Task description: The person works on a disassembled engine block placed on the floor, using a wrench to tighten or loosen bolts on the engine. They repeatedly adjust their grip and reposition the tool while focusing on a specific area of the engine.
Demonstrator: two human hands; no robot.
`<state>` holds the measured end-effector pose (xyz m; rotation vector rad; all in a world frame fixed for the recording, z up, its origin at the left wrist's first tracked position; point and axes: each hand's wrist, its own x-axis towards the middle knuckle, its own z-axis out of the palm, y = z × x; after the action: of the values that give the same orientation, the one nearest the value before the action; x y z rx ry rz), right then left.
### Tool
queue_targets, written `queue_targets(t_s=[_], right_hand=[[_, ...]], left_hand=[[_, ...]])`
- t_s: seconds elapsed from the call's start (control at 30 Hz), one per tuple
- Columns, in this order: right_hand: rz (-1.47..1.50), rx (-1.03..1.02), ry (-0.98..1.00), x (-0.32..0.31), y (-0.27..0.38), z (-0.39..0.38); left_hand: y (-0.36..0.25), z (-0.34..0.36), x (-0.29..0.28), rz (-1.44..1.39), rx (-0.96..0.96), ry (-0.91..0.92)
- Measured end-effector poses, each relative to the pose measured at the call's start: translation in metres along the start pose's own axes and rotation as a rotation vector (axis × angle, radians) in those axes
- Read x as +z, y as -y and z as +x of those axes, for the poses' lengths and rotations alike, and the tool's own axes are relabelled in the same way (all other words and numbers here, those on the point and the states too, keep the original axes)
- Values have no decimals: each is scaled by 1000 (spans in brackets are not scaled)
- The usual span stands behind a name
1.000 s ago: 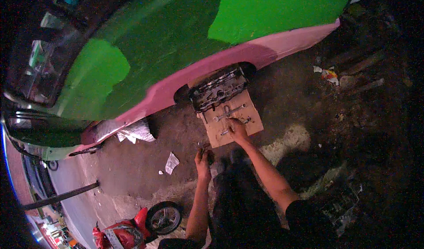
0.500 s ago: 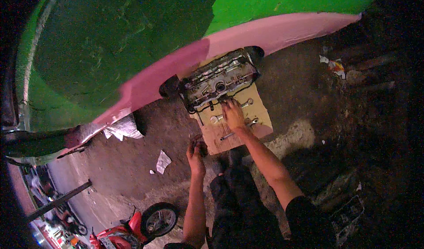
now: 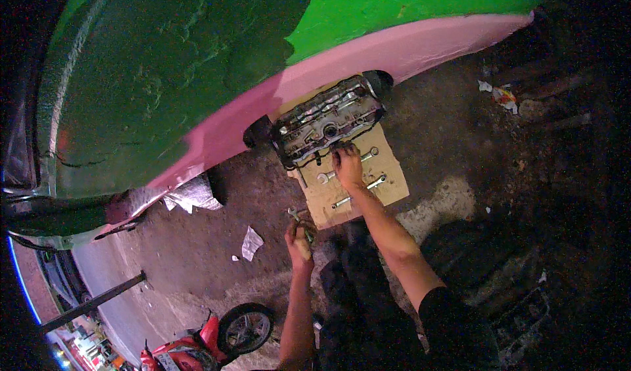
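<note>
A metal engine cylinder head [image 3: 332, 116], dark with grease, rests on a sheet of cardboard [image 3: 322, 218] in front of me. My right hand [image 3: 348, 165] is at its near edge, fingers curled against a dark part; what they grip is hidden. Beneath that hand a larger combination wrench [image 3: 372, 153] lies slantwise on the cardboard. A smaller wrench [image 3: 376, 183] lies nearer to me, partly covered by my right forearm. Left of the cardboard, my left hand [image 3: 299, 243] is closed on an open-end wrench [image 3: 294, 213], its jaw pointing up and away from me.
A green and pink painted wall [image 3: 368, 39] curves behind the engine part. A red motorcycle [image 3: 209, 337] stands at lower left, near a dark bar [image 3: 98, 300]. Scraps of paper [image 3: 252, 243] and a silvery sheet [image 3: 197, 192] lie on the dirt floor.
My left hand has turned and moved slightly right, so its wrench now shows clearly. My right hand's fingers have curled more at the engine part's edge. The view has shifted slightly.
</note>
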<state>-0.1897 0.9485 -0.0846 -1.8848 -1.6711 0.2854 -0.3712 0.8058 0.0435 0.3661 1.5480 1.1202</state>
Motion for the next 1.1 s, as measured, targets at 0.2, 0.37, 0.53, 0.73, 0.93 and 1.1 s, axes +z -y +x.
queue_targets(t_s=[0.2, 0.37, 0.53, 0.73, 0.93, 1.1], right_hand=[[355, 59, 18, -25, 9, -5], [386, -26, -92, -64, 30, -16], [411, -26, -87, -137, 74, -34], [589, -35, 40, -251, 139, -89], [623, -11, 59, -324, 172, -140], [640, 41, 121, -352, 180, -173]], left_hand=[[-19, -6, 19, 5, 23, 79], [-41, -18, 40, -31, 100, 216], [-69, -41, 48, 7, 189, 279], [-90, -109, 42, 198, 318, 306], [-88, -165, 17, 263, 408, 445], [-92, -194, -7, 525, 499, 510]])
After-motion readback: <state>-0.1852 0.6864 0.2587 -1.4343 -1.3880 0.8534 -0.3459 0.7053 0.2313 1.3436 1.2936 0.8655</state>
